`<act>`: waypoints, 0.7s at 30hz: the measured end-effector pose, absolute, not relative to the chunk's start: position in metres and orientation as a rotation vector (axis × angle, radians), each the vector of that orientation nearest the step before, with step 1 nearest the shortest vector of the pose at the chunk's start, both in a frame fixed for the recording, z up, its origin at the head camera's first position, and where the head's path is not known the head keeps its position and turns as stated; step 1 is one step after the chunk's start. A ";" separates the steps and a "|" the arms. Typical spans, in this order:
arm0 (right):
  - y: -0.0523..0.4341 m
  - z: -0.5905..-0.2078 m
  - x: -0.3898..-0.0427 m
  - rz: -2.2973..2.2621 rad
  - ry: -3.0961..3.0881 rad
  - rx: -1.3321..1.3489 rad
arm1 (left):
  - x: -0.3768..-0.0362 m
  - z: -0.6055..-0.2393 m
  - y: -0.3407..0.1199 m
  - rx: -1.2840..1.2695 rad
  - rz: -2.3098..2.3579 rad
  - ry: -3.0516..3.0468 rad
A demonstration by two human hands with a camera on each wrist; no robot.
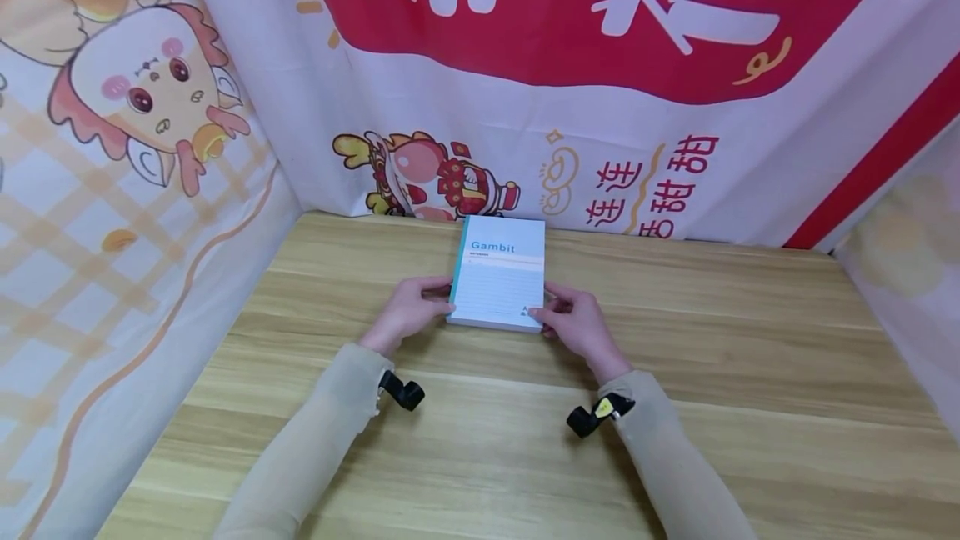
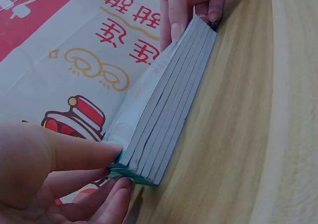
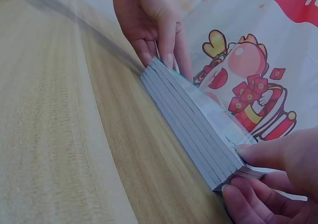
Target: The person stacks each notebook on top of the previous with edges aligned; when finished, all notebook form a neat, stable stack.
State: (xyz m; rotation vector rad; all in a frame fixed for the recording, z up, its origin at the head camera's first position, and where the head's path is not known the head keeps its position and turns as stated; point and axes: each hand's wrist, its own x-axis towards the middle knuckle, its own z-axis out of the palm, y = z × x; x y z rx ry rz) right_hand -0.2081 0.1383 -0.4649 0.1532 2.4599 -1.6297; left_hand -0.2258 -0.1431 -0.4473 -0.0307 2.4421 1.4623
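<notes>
Light-blue stack of notebooks [image 1: 498,273], with "Gambit" printed on the top cover, lies flat on the wooden table [image 1: 750,373] near its far edge, at 12 o'clock from the person. Left hand [image 1: 408,311] pinches the near corner at 9 o'clock, and right hand [image 1: 576,323] pinches the near corner at 3 o'clock. Red Chinese characters are on the banner [image 1: 660,182] behind, at 1 o'clock from the stack.
</notes>
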 end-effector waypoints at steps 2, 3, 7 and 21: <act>0.139 -0.465 -0.208 -1.619 2.459 0.141 | -0.228 -0.447 -0.142 -0.003 1.447 2.440; 0.139 -0.465 -0.208 -1.614 2.462 0.133 | -0.229 -0.446 -0.142 0.005 1.442 2.439; 0.140 -0.465 -0.207 -1.599 2.471 0.101 | -0.230 -0.446 -0.141 0.038 1.439 2.434; 0.144 -0.466 -0.209 -1.618 2.445 0.043 | -0.239 -0.447 -0.142 0.155 1.433 2.441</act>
